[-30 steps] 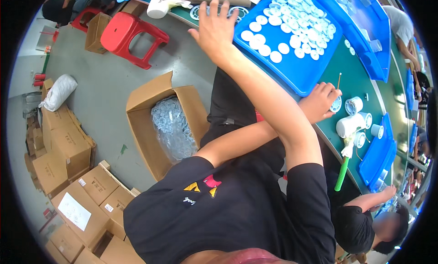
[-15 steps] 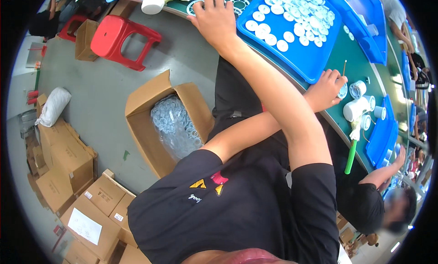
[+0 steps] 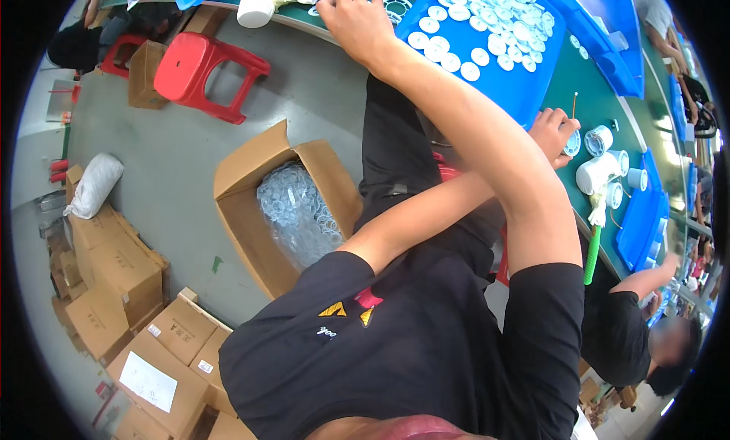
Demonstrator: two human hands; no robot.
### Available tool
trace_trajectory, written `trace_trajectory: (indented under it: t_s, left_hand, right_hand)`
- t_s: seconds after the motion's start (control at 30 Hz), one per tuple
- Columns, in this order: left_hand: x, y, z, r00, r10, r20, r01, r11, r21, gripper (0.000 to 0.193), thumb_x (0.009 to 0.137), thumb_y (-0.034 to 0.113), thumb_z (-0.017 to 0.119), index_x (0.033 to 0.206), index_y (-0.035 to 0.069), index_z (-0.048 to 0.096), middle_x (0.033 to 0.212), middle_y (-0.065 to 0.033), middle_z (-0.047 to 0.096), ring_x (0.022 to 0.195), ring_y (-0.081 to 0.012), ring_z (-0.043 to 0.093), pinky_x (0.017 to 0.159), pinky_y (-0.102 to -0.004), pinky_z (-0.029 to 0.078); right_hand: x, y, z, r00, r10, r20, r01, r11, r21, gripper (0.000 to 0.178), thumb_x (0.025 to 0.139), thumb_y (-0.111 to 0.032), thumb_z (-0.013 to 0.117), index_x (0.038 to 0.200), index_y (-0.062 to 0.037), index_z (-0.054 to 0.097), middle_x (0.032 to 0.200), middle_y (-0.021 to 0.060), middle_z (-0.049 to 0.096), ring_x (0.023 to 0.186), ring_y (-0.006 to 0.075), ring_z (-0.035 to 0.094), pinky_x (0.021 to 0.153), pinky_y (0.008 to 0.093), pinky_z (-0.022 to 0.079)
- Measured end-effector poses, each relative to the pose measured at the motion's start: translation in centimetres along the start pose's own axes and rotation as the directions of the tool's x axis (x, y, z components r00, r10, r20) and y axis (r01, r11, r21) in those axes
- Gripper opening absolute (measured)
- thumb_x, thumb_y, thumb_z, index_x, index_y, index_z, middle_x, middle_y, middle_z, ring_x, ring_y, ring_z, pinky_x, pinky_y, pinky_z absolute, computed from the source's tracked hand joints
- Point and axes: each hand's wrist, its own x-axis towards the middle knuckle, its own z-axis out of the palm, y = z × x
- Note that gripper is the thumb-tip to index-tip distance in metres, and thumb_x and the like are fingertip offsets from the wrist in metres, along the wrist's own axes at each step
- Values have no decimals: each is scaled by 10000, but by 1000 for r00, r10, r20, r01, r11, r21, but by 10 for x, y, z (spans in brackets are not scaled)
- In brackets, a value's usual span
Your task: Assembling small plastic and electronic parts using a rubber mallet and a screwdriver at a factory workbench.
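My forearms cross, the right one passing over the left. My right hand (image 3: 356, 18) reaches to the far table edge, fingers spread over light-blue plastic rings (image 3: 397, 8); the rings under it are mostly covered. To the right, by the near corner of a blue tray (image 3: 525, 98), my left hand (image 3: 551, 136) has its fingers curled against a round light-blue plastic part (image 3: 572, 143). A thin stick (image 3: 575, 105) rises beside these fingers. Many pale round discs (image 3: 498, 29) lie in the tray.
White cups (image 3: 597, 174), a green-handled tool (image 3: 592, 254) and blue bins (image 3: 642, 219) stand on the right. A carton (image 3: 251, 235) of bagged rings, a red stool (image 3: 198, 67) and stacked boxes (image 3: 122, 280) are on the left. A co-worker (image 3: 623, 326) sits at right.
My right hand has slid slightly farther over the rings, and its elbow has shifted right. My left hand stays by the round part. The whole view has shifted a little.
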Motion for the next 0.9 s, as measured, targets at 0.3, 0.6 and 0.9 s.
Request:
trace_trajectory:
  t_s: [0.3, 0.6, 0.9]
  left_hand:
    - [-4, -8, -9, 999, -18, -47, 18, 1000, -3, 697, 744, 179, 896, 1335, 80, 541, 1211, -178, 565, 1146, -370, 570, 988, -484, 473]
    - [-7, -7, -2, 974, 127, -188, -132, 991, -16, 651, 810, 302, 827, 1332, 32, 548, 1202, -192, 585, 1100, -378, 586, 978, -508, 466]
    - [-8, -11, 2, 996, 29, -86, -19, 993, 119, 717, 715, 236, 884, 1312, 19, 554, 1196, -189, 558, 1141, -366, 561, 1011, -488, 454]
  right_hand:
    - [16, 18, -37, 985, 85, -151, -73, 994, 84, 115, 940, -77, 585, 1028, -32, 645, 1050, 257, 615, 831, 372, 720, 702, 468, 617]
    - [-16, 140, -112, 809, 547, 216, -508, 466, 724, 466, 956, -270, 658, 1285, 60, 644, 1126, 313, 697, 1107, 451, 664, 1007, 491, 512]
    - [-63, 130, -84, 953, 250, -171, -205, 948, 244, 641, 979, -518, 677, 1425, -64, 598, 1422, 257, 576, 1260, 471, 572, 1062, 594, 472]
